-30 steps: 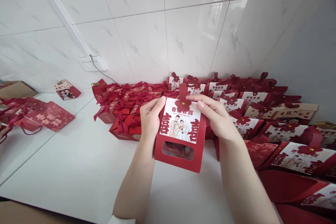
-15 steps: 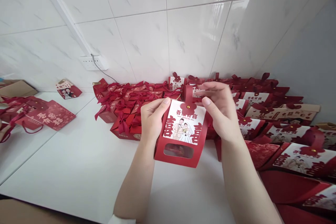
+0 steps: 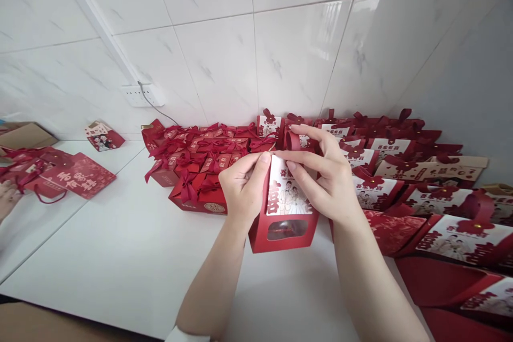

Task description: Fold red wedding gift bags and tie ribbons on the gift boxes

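Between my hands a red wedding gift box [image 3: 286, 206] hangs over the table, its front turned toward me. It has a white panel with a printed bride and groom and a small clear window below. My left hand [image 3: 246, 187] pinches the top left corner, thumb in front. My right hand [image 3: 326, 171] bends over the top right, with its thumb on the front panel and its index finger along the top edge. These fingers cover part of the print. A red strap loop rises behind them; its flower clasp is hidden.
Red boxes with ribbon bows [image 3: 200, 160] stand in rows by the tiled wall. Handled gift boxes [image 3: 444, 200] fill the right side. At left lie a red bag [image 3: 82, 173] and a small printed box [image 3: 105, 138]. Another person's hand [image 3: 8, 197] shows at the left edge.
The gift box has shifted slightly right and straightened. My right hand has moved left over its top, covering the clasp. At the left edge, the other person's hand has come further into view.
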A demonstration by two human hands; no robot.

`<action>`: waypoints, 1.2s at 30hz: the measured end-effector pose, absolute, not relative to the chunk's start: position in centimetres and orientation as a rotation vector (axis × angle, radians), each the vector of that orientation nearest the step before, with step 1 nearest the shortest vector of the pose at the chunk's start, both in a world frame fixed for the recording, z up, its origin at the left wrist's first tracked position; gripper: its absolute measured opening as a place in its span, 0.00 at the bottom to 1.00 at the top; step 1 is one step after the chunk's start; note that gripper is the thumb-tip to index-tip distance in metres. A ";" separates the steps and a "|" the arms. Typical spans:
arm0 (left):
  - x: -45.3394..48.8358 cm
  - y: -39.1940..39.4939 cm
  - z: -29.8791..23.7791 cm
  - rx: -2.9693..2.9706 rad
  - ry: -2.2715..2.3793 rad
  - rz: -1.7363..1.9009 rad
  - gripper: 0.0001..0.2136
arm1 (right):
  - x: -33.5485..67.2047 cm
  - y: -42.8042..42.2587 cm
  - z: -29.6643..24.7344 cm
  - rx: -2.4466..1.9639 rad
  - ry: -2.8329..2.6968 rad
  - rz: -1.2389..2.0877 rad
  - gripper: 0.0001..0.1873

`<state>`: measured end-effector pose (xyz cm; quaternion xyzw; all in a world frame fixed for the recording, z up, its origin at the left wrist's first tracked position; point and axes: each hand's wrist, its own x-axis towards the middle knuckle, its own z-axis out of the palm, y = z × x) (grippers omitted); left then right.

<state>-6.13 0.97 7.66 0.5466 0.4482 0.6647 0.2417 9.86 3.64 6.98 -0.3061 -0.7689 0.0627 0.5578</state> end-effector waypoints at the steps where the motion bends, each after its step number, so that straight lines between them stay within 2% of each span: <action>1: -6.0 0.9 7.6 1.508 1.225 1.836 0.09 | 9.9 3.6 7.0 -0.709 -1.814 0.134 0.17; 8: -5.9 1.2 7.2 1.488 1.181 1.899 0.09 | 10.1 3.5 7.1 -0.692 -1.866 -0.030 0.18; 10: -6.3 1.6 7.1 1.413 1.161 1.902 0.09 | 10.1 3.6 7.1 -0.727 -1.862 0.019 0.20; 13: -6.9 2.2 7.2 1.201 1.084 1.897 0.11 | 10.3 3.9 7.0 -0.805 -1.686 0.319 0.25; 16: -7.3 2.7 7.5 1.017 0.979 1.882 0.13 | 10.7 4.5 6.7 -0.863 -1.483 0.761 0.14; 18: -7.3 2.9 7.7 0.942 0.950 1.875 0.13 | 10.9 4.7 6.6 -0.850 -1.452 0.981 0.15; 20: -7.3 3.1 7.7 0.899 0.945 1.849 0.13 | 11.0 4.7 6.7 -0.832 -1.445 1.059 0.17; 31: -7.6 3.6 7.4 0.891 0.964 1.729 0.14 | 10.6 4.4 6.7 -0.862 -1.369 0.940 0.15; 36: -8.0 3.8 6.8 1.053 0.846 1.558 0.10 | 11.0 4.9 6.3 -0.878 -1.239 0.819 0.14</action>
